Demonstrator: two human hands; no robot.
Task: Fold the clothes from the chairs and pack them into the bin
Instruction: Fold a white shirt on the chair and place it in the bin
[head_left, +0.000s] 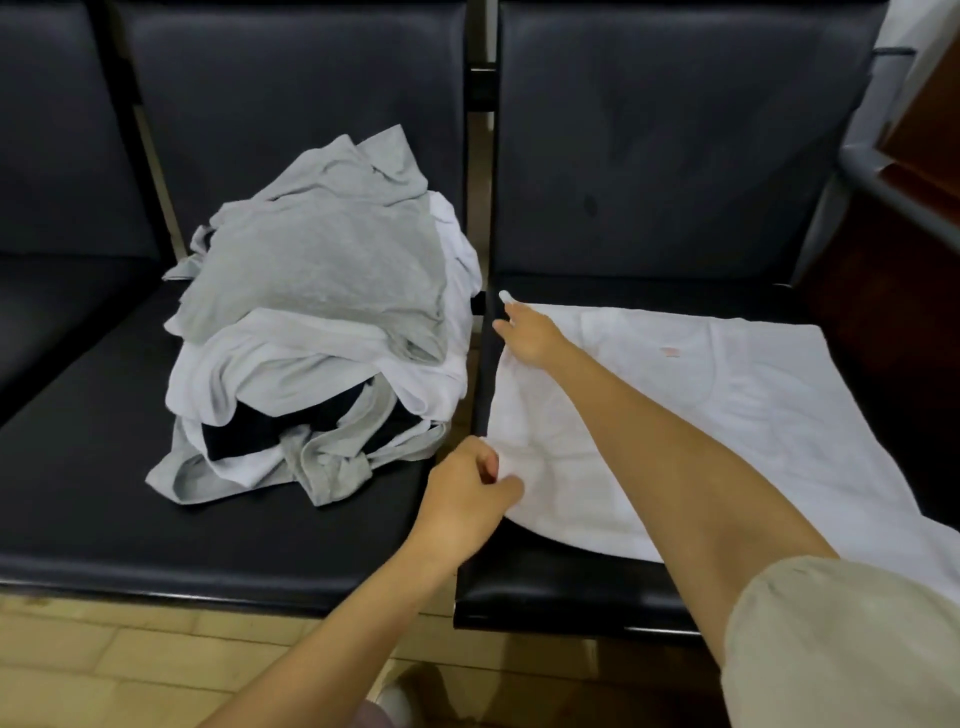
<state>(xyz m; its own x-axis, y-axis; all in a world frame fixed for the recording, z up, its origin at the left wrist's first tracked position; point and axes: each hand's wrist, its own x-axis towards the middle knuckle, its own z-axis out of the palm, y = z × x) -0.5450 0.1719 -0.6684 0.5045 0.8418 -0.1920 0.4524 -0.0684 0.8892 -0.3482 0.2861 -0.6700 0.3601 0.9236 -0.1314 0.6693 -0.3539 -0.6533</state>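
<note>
Three black padded chairs in a row. The far-left one is only partly in view.

Right chair: one white shirt spread flat on the seat, under and right of both hands. Its near-right part hangs over the front edge. Small pink mark near the neckline.

Middle chair: one loose pile of clothes, left of both hands and apart from them. Grey and white pieces, with one black piece showing low in the heap. Exact count of pieces cannot be told.

Tiled floor below the seats, behind the left forearm.

Two hands, both at the shirt's left edge.

Left hand: nearer, fingers curled, thumb and fingers pinching the shirt's near-left corner at the gap between the seats.

Right hand: farther out, fingers straight and pointing away, lying on the shirt's far-left corner. Beige sleeve at the upper arm.
</note>
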